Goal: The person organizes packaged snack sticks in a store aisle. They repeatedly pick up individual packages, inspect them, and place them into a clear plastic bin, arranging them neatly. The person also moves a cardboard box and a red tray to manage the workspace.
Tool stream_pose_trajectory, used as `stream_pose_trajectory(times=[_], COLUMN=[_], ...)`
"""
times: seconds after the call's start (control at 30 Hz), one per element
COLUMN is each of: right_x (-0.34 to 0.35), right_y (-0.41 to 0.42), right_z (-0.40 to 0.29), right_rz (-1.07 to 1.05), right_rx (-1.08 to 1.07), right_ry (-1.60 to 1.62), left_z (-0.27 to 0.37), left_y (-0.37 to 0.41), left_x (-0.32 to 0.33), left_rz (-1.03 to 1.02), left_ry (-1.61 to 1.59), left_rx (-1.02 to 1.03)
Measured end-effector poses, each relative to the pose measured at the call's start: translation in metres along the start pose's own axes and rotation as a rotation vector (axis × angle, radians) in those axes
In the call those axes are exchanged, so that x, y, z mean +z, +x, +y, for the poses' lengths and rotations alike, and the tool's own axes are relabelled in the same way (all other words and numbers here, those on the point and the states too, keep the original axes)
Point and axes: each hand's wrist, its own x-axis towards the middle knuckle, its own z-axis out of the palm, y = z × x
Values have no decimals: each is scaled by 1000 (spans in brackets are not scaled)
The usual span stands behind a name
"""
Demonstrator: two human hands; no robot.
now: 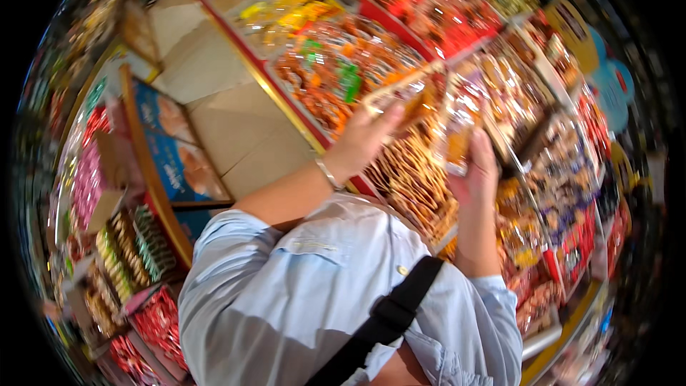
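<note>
Motion blur softens both hands. My right hand holds up a clear-wrapped pack with orange-brown contents, thumb along its side. My left hand has its thumb over another shiny wrapped pack, brownish-orange inside; the fingers beneath are hidden. The two packs are held side by side over the display bins. Below them lies a compartment of striped, chocolate-drizzled snack sticks. Beyond my left hand is a bin of small orange-wrapped sweets with a few green packets among them.
Red-packed goods and yellow packets fill farther bins. More wrapped snacks lie to the right. A red-and-gold counter edge borders the tiled floor. On the left, a framed blue poster board fronts another sweets stand.
</note>
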Motion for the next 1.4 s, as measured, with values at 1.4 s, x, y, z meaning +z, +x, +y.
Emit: stream_pose_trajectory(times=[1.4], right_x=[-191], right_y=[202], right_z=[-71], right_rz=[397], right_rx=[-88], right_ry=[-1019], left_z=[-59], left_y=[52], left_x=[2], left_rz=[88], left_ry=[-127], left_rx=[-310])
